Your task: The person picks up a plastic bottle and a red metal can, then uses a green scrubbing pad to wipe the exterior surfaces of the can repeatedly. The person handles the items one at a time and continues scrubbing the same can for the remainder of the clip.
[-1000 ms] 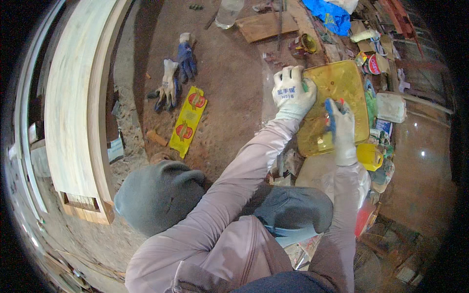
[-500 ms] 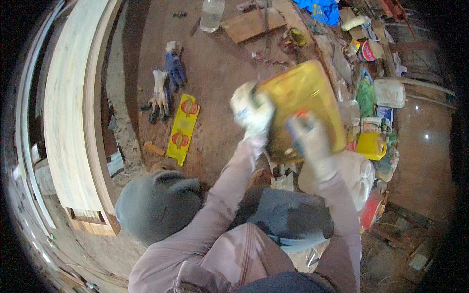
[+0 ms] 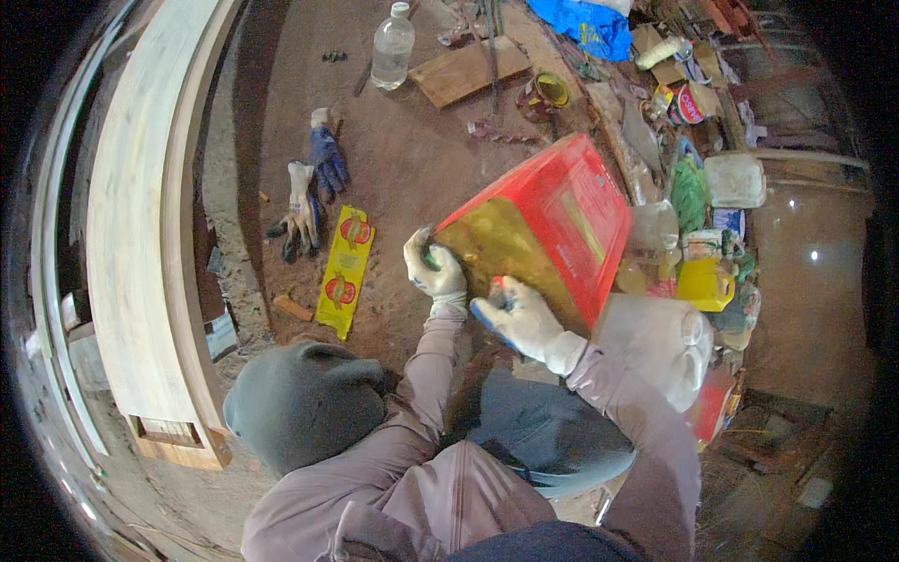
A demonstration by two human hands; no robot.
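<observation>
A boxy tin point(image 3: 585, 229) with red sides and a gold face point(image 3: 506, 253) is held tilted in front of me. My left hand point(image 3: 435, 267), in a white glove with blue, has its fingers curled at the tin's left near corner. A bit of green shows between those fingers; I cannot tell what it is. My right hand point(image 3: 524, 321), also gloved, is closed close by the tin's lower gold edge. A small red-orange tip point(image 3: 498, 280) pokes out at its fingers; the rest of that thing is hidden.
Two loose work gloves point(image 3: 309, 187) and a yellow printed strip point(image 3: 346, 272) lie on the dirt floor at left. Farther off are a clear bottle point(image 3: 392, 49), a board point(image 3: 468, 70) and an amber jar point(image 3: 541, 96). Plastic jugs point(image 3: 705, 284) crowd the right; long planks point(image 3: 140, 215) run at far left.
The tin has turned, so its red sides now show beside the gold face. Both hands have come lower and to the left, the right one off the middle of the gold face.
</observation>
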